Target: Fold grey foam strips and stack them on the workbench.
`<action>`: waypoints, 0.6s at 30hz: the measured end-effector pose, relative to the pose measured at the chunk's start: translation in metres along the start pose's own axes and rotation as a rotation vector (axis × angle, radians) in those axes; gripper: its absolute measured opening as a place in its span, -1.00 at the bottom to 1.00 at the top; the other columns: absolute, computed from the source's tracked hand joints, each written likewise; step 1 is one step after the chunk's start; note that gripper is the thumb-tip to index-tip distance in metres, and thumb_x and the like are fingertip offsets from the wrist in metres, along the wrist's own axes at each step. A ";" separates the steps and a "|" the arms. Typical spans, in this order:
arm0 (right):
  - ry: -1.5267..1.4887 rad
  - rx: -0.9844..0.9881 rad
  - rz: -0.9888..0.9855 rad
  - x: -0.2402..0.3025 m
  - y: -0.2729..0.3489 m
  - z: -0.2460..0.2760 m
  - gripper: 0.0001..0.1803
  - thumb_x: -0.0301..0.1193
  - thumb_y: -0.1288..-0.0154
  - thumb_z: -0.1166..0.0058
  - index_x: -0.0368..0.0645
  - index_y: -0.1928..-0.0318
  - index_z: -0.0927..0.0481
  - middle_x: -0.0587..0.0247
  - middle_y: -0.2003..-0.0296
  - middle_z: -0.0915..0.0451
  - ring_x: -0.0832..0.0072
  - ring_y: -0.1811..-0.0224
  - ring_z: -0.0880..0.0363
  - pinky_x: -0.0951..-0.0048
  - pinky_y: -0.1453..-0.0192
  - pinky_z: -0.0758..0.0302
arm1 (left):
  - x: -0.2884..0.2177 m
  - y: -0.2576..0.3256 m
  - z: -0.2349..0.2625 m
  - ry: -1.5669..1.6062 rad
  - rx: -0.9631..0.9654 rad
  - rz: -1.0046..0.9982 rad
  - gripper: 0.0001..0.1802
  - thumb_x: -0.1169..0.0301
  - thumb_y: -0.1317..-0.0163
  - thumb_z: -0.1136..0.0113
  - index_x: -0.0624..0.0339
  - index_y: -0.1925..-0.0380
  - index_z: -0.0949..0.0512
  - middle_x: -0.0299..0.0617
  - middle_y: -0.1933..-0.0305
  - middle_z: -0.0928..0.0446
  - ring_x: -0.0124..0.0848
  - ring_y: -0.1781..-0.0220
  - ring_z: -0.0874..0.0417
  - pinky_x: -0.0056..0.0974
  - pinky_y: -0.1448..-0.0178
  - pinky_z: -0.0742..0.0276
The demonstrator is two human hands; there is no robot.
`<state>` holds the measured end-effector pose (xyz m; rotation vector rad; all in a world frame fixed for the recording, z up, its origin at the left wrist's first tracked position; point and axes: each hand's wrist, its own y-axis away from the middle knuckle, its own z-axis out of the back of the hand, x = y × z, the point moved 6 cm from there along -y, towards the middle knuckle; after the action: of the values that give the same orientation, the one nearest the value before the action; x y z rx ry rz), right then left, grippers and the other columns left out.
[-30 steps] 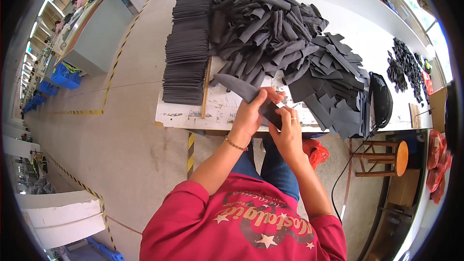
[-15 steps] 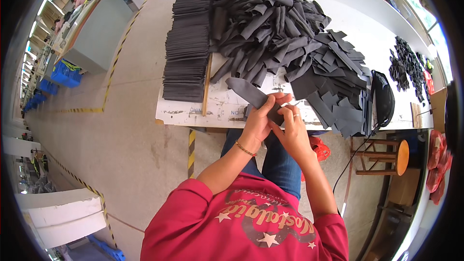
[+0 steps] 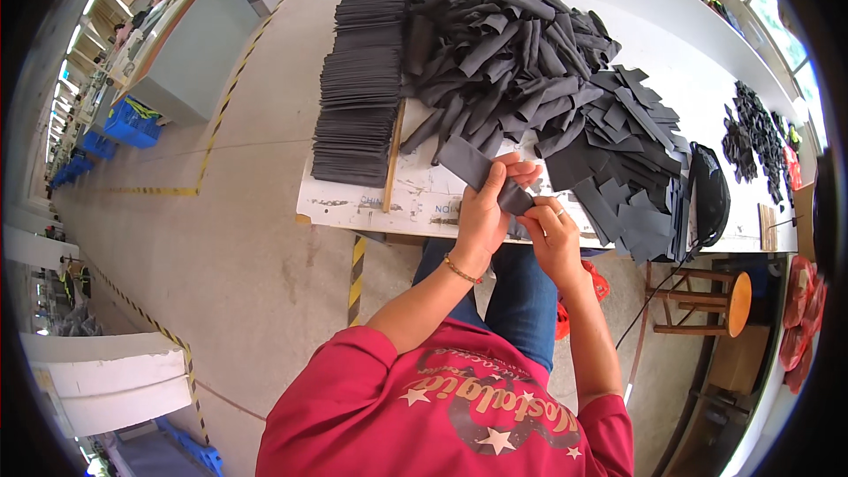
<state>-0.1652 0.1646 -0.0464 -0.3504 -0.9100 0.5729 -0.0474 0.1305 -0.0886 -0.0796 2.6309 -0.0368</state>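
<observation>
A dark grey fabric strip (image 3: 465, 162) is held between both my hands above the table's front edge. My left hand (image 3: 488, 203) is closed around its middle, thumb on top, with the far end sticking out toward the upper left. At the strip's near end, my right hand (image 3: 554, 231) pinches it between thumb and fingers. Beyond my hands lies a heap of loose, curled strips (image 3: 503, 44). To its left stands a long row of tightly stacked pieces (image 3: 360, 97). Flat, overlapping dark pieces (image 3: 623, 185) spread out on the right.
The white table (image 3: 340, 203) carries a thin wooden strip (image 3: 394, 159) beside the stacked row. A black bag-like object (image 3: 708, 194) with a cord lies at the right. A wooden stool (image 3: 738, 305) stands below that side, near red bags (image 3: 798, 314). Blue bins (image 3: 132, 126) line the left.
The strip has turned to show its flat face, and its far end looks straighter. My right hand has shifted slightly right and down, drawing its fingers along to the near end.
</observation>
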 end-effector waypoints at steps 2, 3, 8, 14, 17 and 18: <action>-0.016 0.005 -0.009 -0.001 0.000 -0.002 -0.84 -0.61 -0.12 -0.25 -0.26 0.32 -0.52 0.08 0.28 -0.54 0.13 0.36 -0.55 0.25 0.29 -0.50 | 0.002 0.002 0.001 0.005 -0.020 0.005 -0.64 0.26 -0.47 0.01 0.36 -0.05 -0.44 0.02 0.06 -0.62 -0.10 -0.09 -0.63 -0.06 -0.34 -0.45; -0.028 0.008 -0.021 -0.002 -0.001 -0.003 -0.85 -0.61 -0.12 -0.25 -0.27 0.33 -0.52 0.08 0.29 -0.54 0.14 0.38 -0.55 0.25 0.30 -0.50 | 0.004 0.003 0.001 0.012 -0.037 0.015 -0.64 0.27 -0.48 0.03 0.36 -0.05 -0.44 0.02 0.06 -0.62 -0.10 -0.09 -0.63 -0.07 -0.35 -0.45; -0.022 0.028 -0.024 -0.004 -0.002 -0.007 -0.86 -0.61 -0.13 -0.24 -0.28 0.32 -0.53 0.08 0.28 -0.54 0.14 0.36 -0.56 0.25 0.30 -0.49 | 0.004 0.002 0.005 0.005 -0.023 0.011 -0.65 0.28 -0.49 0.04 0.35 -0.06 -0.44 0.03 0.05 -0.62 -0.10 -0.10 -0.63 -0.08 -0.34 -0.45; -0.039 0.005 0.001 -0.003 -0.006 -0.011 -0.86 -0.63 -0.13 -0.24 -0.28 0.34 -0.52 0.12 0.31 -0.54 0.21 0.39 -0.55 0.36 0.32 -0.47 | 0.004 0.002 0.008 -0.004 0.006 -0.026 -0.63 0.26 -0.47 0.00 0.35 -0.06 -0.45 0.03 0.05 -0.62 -0.11 -0.09 -0.63 -0.09 -0.30 -0.48; -0.048 0.008 -0.001 -0.003 -0.006 -0.011 -0.86 -0.63 -0.13 -0.24 -0.27 0.34 -0.52 0.10 0.31 -0.55 0.19 0.39 -0.54 0.36 0.32 -0.47 | 0.003 0.002 0.009 -0.007 0.008 -0.030 -0.62 0.24 -0.46 -0.02 0.35 -0.06 -0.45 0.02 0.05 -0.62 -0.11 -0.10 -0.63 -0.08 -0.29 -0.48; -0.059 0.012 -0.010 -0.004 -0.006 -0.011 -0.86 -0.63 -0.13 -0.24 -0.27 0.33 -0.53 0.09 0.30 -0.55 0.18 0.39 -0.54 0.36 0.32 -0.47 | 0.004 0.002 0.009 -0.019 0.004 -0.029 -0.61 0.24 -0.46 -0.01 0.35 -0.07 -0.44 0.03 0.05 -0.62 -0.11 -0.10 -0.63 -0.09 -0.30 -0.47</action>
<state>-0.1556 0.1568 -0.0518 -0.3193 -0.9639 0.5821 -0.0460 0.1326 -0.0986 -0.1158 2.6103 -0.0509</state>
